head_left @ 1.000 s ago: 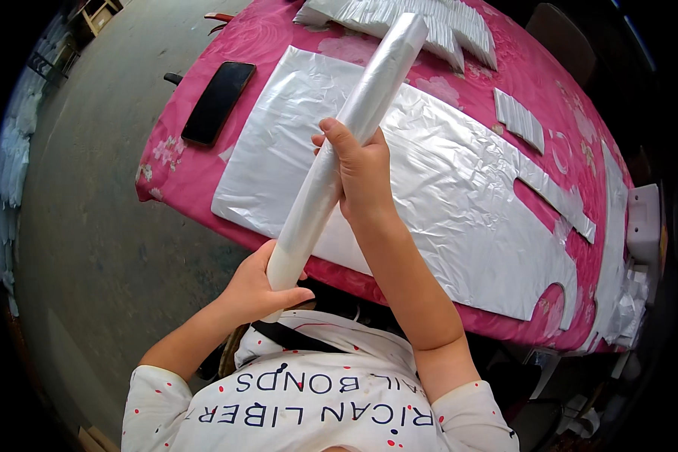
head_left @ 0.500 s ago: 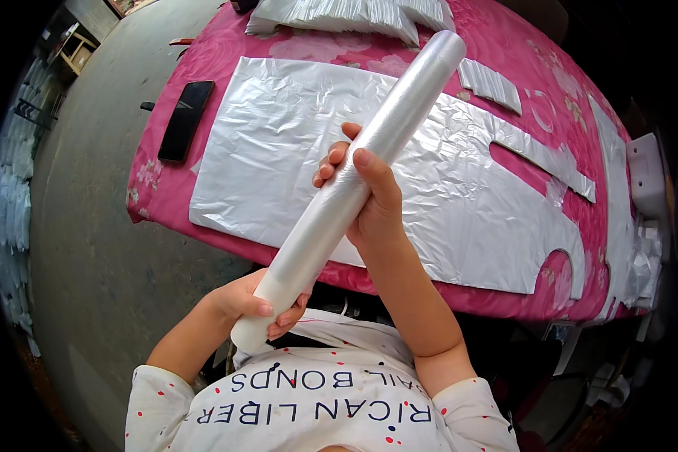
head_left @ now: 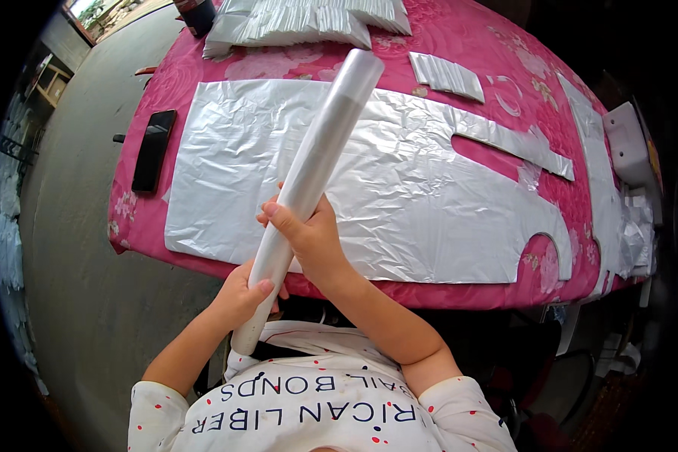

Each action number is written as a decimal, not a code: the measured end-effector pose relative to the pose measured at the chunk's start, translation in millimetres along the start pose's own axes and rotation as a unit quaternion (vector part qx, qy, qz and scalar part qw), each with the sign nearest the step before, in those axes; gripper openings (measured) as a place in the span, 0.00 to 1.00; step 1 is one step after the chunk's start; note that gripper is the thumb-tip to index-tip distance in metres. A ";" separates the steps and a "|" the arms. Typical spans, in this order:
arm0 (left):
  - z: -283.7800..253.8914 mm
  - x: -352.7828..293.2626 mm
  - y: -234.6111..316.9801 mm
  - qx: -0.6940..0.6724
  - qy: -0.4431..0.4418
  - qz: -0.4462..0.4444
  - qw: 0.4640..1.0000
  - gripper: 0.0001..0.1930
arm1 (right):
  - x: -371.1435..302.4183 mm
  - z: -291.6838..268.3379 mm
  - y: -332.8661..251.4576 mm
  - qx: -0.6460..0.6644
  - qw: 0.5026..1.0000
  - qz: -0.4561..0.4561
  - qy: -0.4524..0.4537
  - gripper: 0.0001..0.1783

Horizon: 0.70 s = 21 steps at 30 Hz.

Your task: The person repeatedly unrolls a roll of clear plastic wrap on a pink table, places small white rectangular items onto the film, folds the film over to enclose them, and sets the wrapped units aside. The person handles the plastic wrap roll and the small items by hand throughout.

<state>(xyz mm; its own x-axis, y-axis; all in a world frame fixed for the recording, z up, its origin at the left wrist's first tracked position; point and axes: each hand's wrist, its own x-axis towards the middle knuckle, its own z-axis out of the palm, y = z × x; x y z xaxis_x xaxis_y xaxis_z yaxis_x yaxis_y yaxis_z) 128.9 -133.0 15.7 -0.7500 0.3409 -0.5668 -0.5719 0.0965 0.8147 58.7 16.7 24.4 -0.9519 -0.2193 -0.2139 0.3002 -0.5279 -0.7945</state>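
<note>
A long, smooth roll of whitish translucent plastic (head_left: pixel 322 147) slants upward and to the right in front of me. My left hand (head_left: pixel 239 296) is wrapped round its lower part, with the thumb on top. Higher up, my right hand (head_left: pixel 314 235) closes round the middle, its thumb along the near side. Beneath the roll's upper part, flat silvery-white plastic bags (head_left: pixel 422 211) lie on the table, creased, their cut-out handle strips pointing right. How many layers they make I cannot tell.
Pink flowered cloth (head_left: pixel 459 297) covers the table. A black phone (head_left: pixel 154 152) lies at its left. Folded white plastic stacks (head_left: pixel 286 29) and a smaller folded bundle (head_left: pixel 448 77) lie at the back. More white plastic (head_left: pixel 591 158) and a white plastic container (head_left: pixel 625 139) are at the right.
The roll has come lower and to the left and stands a little steeper. My right hand has slid closer to my left hand. The view has shifted slightly.
</note>
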 end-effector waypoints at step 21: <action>-19.1 -35.7 -46.4 -0.079 -0.098 -0.152 0.980 0.32 | 55.6 -96.8 -78.2 -0.418 0.906 0.060 -0.032 0.11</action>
<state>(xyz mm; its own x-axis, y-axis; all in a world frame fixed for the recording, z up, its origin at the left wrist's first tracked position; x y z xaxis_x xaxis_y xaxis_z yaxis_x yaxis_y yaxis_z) 175.9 -167.5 -4.2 -0.4675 0.4937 -0.7333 -0.8150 0.0805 0.5738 -23.6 125.2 19.6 -0.9020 -0.2958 -0.3145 0.2238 0.3027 -0.9264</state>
